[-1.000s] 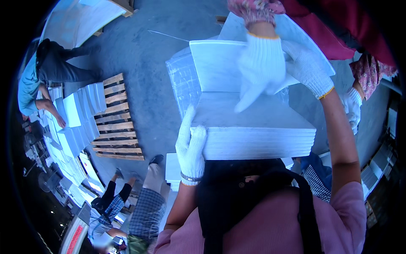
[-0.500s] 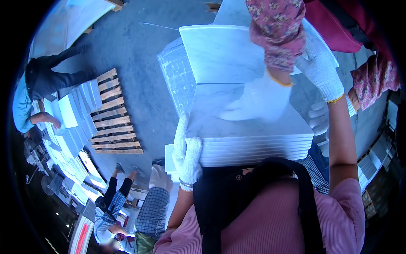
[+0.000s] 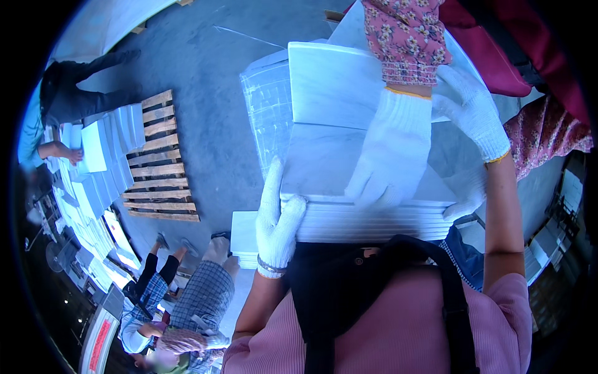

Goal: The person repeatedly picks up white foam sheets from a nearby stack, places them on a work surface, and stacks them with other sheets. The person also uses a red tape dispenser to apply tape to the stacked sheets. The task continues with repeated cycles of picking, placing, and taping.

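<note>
My left hand, in a white knit glove, is closed round the near left corner of a marbled white tile on top of a stack of tiles. Above and right of the stack, my gloved right hand is open, fingers apart, beside a second, tilted tile at the stack's far side. Part of that tile is hidden behind a co-worker's floral sleeve. The co-worker's gloved hand reaches down over the top tile to its near edge; their other glove is at the stack's right corner.
Left of the stack stands a clear-wrapped bundle, and nearer, a lower pile of tiles. A wooden pallet lies on the floor to the left, beside more white stacks and a worker in dark trousers. Other people stand at lower left.
The co-worker's hand has slid toward me to the top tile's near edge, and their other glove has come to the stack's right corner. My left hand stays at its corner.
</note>
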`<state>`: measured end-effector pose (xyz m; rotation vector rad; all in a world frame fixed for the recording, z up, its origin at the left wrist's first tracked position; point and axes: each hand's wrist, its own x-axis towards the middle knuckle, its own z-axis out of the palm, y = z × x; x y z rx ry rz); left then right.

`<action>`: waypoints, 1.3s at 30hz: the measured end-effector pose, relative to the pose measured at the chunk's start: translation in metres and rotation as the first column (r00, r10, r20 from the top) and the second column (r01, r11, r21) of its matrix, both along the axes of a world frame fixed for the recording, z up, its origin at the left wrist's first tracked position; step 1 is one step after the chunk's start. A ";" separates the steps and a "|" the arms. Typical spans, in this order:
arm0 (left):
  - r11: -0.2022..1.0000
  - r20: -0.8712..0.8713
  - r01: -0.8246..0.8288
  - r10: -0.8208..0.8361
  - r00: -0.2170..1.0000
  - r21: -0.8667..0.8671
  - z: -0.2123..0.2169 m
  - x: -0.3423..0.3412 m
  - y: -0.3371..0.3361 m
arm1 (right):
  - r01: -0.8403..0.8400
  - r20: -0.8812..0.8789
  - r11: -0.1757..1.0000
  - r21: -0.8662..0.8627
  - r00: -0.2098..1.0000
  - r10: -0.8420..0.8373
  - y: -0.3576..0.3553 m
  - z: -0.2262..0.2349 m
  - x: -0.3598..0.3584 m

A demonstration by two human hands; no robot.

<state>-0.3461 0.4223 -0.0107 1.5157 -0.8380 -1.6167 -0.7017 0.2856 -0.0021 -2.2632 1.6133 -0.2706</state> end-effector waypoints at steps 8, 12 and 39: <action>0.999 0.008 -0.007 0.007 1.000 -0.045 0.003 -0.001 0.003 | -0.035 0.086 0.968 0.247 0.996 0.014 -0.006 0.006 0.001; 0.999 0.044 0.010 -0.008 0.999 -0.030 0.002 0.001 0.004 | -0.050 0.488 0.899 0.434 0.852 -0.188 -0.012 0.002 -0.006; 0.997 0.096 0.043 -0.036 0.995 -0.070 0.006 0.005 0.007 | 0.067 0.224 0.992 0.104 0.971 -0.089 -0.006 -0.023 -0.001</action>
